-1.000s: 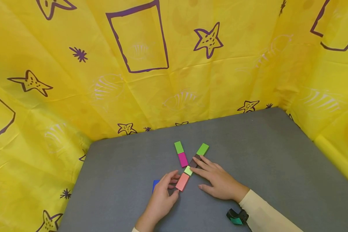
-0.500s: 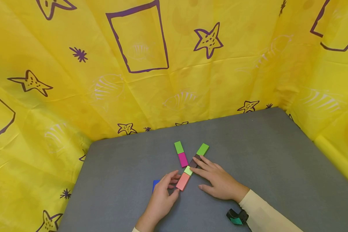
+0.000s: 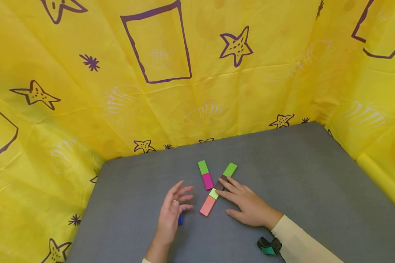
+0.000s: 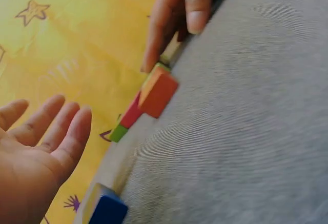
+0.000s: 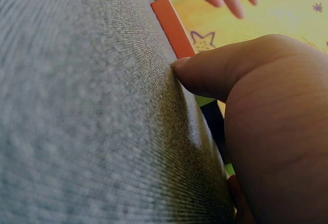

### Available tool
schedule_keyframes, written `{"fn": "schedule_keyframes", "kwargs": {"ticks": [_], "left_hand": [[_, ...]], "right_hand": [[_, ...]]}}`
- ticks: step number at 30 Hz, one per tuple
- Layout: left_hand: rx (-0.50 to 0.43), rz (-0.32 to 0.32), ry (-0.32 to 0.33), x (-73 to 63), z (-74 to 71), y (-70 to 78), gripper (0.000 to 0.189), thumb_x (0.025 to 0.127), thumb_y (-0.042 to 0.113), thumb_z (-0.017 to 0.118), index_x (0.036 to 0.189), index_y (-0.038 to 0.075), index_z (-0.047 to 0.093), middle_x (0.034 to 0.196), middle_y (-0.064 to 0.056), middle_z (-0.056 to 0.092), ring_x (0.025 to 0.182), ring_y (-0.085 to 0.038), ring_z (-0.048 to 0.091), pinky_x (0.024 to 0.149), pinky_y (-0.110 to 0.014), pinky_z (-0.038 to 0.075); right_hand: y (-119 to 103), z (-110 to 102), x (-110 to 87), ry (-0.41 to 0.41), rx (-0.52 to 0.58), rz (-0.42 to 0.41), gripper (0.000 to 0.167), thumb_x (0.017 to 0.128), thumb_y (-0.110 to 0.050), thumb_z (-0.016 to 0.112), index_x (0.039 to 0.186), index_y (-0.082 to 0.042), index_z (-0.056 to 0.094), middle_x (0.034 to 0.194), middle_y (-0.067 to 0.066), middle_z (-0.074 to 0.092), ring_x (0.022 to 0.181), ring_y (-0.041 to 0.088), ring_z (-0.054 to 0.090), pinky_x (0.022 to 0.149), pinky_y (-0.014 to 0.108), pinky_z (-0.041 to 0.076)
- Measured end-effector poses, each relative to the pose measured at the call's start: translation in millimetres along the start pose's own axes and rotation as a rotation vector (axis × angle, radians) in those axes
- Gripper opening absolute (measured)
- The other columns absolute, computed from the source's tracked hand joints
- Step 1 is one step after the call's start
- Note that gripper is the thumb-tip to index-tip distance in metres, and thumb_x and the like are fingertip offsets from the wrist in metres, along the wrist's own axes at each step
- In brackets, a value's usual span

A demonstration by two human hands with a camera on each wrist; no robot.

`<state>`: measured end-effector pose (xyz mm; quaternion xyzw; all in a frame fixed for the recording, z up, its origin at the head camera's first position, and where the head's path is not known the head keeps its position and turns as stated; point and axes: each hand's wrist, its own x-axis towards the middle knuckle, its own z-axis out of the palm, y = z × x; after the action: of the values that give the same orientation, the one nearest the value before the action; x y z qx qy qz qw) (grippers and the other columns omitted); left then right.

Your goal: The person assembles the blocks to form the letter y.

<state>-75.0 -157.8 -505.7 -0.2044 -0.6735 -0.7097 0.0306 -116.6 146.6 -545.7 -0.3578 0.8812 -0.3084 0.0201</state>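
Observation:
In the head view a slanting row of blocks lies on the table: a coral block (image 3: 207, 206), a small light green block (image 3: 213, 193), a dark brown block (image 3: 219, 185) and a green block (image 3: 230, 169). My right hand (image 3: 251, 207) rests its fingertips on the brown and light green blocks, fingers extended. Left of the row, my left hand (image 3: 169, 215) is raised with loosely bent fingers and holds nothing. Partly hidden behind it is a blue block (image 3: 180, 219), which the left wrist view also shows below the hand.
A magenta block (image 3: 207, 181) and another green block (image 3: 203, 167) form a second short arm, meeting the row near the light green block. The grey table (image 3: 283, 164) is bordered by a yellow printed cloth (image 3: 210, 91). A black and teal strap is by the right sleeve (image 3: 299, 237).
My left hand has drawn away from the coral block, moving left and up toward the blue block. My right hand and the blocks look unmoved over the last half second.

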Motion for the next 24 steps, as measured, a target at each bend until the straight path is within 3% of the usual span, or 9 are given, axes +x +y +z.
{"fn": "schedule_keyframes", "kwargs": {"ticks": [5, 10, 15, 24], "left_hand": [[-0.148, 0.049, -0.038, 0.1, -13.5, 7.1, 0.061, 0.12, 0.031, 0.015, 0.166, -0.008, 0.024, 0.156, -0.039, 0.045, 0.135, -0.046, 0.055, 0.1, -0.049, 0.056], [-0.185, 0.069, -0.045, -0.1, -27.4, 12.2, 0.071, 0.118, 0.044, 0.008, 0.169, -0.004, 0.019, 0.161, -0.034, 0.043, 0.139, -0.044, 0.051, 0.102, -0.049, 0.055], [-0.162, 0.088, -0.009, -4.2, -43.9, 11.1, 0.071, 0.118, 0.044, 0.008, 0.169, -0.005, 0.016, 0.16, -0.034, 0.043, 0.139, -0.042, 0.051, 0.103, -0.047, 0.053], [-0.089, -0.042, 0.085, -19.8, -73.0, -11.1, 0.07, 0.119, 0.044, 0.009, 0.17, -0.002, 0.018, 0.159, -0.035, 0.042, 0.14, -0.042, 0.044, 0.104, -0.044, 0.047]], "right_hand": [[0, 0, -0.6, -0.002, 0.003, 0.002, 0.066, 0.105, -0.029, 0.073, 0.166, -0.024, 0.05, 0.178, 0.005, 0.026, 0.164, 0.035, 0.015, 0.117, 0.07, 0.032], [1, 1, -1.6, 0.007, 0.003, -0.008, 0.067, 0.105, -0.028, 0.074, 0.167, -0.023, 0.049, 0.178, 0.006, 0.026, 0.164, 0.036, 0.015, 0.117, 0.071, 0.032], [0, 1, -1.1, -0.005, 0.004, -0.004, 0.067, 0.105, -0.029, 0.073, 0.167, -0.023, 0.049, 0.178, 0.006, 0.025, 0.164, 0.035, 0.014, 0.117, 0.07, 0.032], [0, -1, -0.8, -0.014, 0.014, 0.005, 0.067, 0.105, -0.029, 0.073, 0.167, -0.023, 0.048, 0.178, 0.006, 0.025, 0.164, 0.036, 0.014, 0.117, 0.07, 0.031]]}}
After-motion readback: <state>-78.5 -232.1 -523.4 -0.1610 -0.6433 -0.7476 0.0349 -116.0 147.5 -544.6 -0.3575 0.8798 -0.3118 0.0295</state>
